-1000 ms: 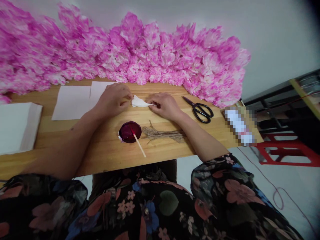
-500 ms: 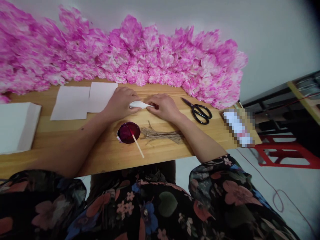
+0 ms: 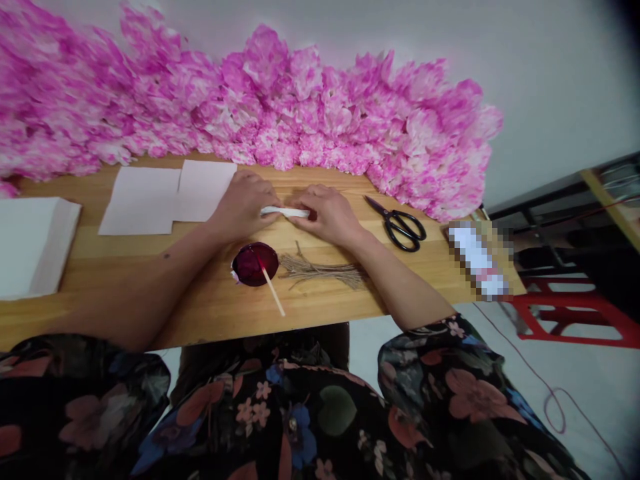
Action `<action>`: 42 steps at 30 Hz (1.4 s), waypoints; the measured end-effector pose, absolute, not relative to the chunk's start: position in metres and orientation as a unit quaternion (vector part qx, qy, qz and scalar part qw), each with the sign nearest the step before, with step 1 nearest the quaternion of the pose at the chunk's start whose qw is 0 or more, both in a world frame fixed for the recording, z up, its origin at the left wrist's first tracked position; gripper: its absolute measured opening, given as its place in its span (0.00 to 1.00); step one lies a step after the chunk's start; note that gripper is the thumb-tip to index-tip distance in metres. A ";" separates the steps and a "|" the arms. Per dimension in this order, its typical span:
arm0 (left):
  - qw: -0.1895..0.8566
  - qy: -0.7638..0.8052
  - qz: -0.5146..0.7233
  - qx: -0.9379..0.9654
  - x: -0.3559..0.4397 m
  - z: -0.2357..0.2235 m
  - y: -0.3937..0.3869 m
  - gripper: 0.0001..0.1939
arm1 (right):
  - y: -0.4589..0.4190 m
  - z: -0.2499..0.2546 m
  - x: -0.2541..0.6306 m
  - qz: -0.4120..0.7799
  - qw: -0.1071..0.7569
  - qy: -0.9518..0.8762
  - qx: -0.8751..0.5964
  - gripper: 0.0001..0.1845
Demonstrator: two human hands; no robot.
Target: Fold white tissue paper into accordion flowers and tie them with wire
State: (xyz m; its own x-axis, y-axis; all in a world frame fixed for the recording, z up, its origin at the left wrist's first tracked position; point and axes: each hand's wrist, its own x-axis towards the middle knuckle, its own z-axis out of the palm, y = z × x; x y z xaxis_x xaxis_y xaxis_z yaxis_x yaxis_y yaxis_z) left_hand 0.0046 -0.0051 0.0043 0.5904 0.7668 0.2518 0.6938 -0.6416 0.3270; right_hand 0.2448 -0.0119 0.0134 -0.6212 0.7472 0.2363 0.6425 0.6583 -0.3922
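Left grip (image 3: 250,203) and right grip (image 3: 326,210) pinch white paper (image 3: 296,213) (a slim strip) beyond the red bowl (image 3: 241,261).

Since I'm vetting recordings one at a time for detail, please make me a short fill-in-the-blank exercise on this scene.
1. The left hand and right hand both grip one thin, ____-coloured piece.
2. The scissors have ____ handles.
3. In the picture, the dry stems lie to the ____ of the dish.
4. The flowers behind the hands are white and ____.
Missing words: white; black; right; pink.

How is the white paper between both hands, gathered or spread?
Gathered: the white paper shows as a narrow strip between left hand and right hand.
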 end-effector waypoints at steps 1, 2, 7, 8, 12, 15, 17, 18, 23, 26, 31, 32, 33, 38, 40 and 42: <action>0.102 0.414 0.187 0.885 0.005 0.004 -0.005 0.09 | -0.012 0.013 0.244 0.136 0.190 -0.891 -0.390 0.15; 0.106 0.416 0.187 0.884 0.006 0.005 -0.006 0.09 | -0.011 0.013 0.243 0.136 0.190 -0.891 -0.390 0.14; 0.104 0.422 0.167 0.885 0.010 0.008 -0.009 0.10 | -0.010 0.009 0.239 0.126 0.193 -0.891 -0.390 0.12; 0.107 0.422 0.166 0.885 0.010 0.009 -0.009 0.10 | -0.009 0.008 0.239 0.123 0.191 -0.892 -0.391 0.11; 0.120 0.425 0.183 0.879 0.010 0.004 -0.009 0.09 | -0.009 0.007 0.238 0.114 0.180 -0.892 -0.399 0.07; 0.116 0.417 0.201 0.879 0.009 -0.002 -0.007 0.11 | -0.010 0.007 0.238 0.118 0.178 -0.891 -0.402 0.07; 0.109 0.411 0.212 0.880 0.008 -0.006 -0.006 0.11 | -0.010 0.008 0.238 0.122 0.177 -0.890 -0.402 0.08; 0.106 0.409 0.216 0.880 0.007 -0.008 -0.005 0.11 | -0.009 0.008 0.238 0.123 0.176 -0.890 -0.402 0.08; 0.086 0.413 0.231 0.877 0.007 -0.011 -0.001 0.09 | -0.007 0.014 0.244 0.137 0.185 -0.887 -0.400 0.14; 0.075 0.415 0.227 0.878 0.007 -0.011 0.001 0.08 | -0.003 0.018 0.253 0.147 0.212 -0.873 -0.413 0.16; 0.087 0.417 0.236 0.874 0.007 -0.013 0.003 0.09 | -0.006 0.039 0.267 0.177 0.250 -0.849 -0.431 0.12; 0.091 0.418 0.242 0.871 0.007 -0.014 0.003 0.09 | -0.010 0.047 0.268 0.182 0.248 -0.847 -0.433 0.12; 0.095 0.420 0.247 0.868 0.006 -0.014 0.004 0.09 | -0.015 0.057 0.270 0.184 0.240 -0.849 -0.433 0.11; 0.101 0.429 0.260 0.859 0.005 -0.017 0.006 0.09 | -0.050 0.101 0.273 0.193 0.098 -0.895 -0.389 0.08; 0.107 0.432 0.262 0.856 0.005 -0.017 0.007 0.09 | -0.063 0.106 0.277 0.216 0.023 -0.900 -0.379 0.07; 0.113 0.436 0.260 0.854 0.004 -0.016 0.007 0.10 | -0.072 0.103 0.281 0.239 -0.030 -0.891 -0.384 0.06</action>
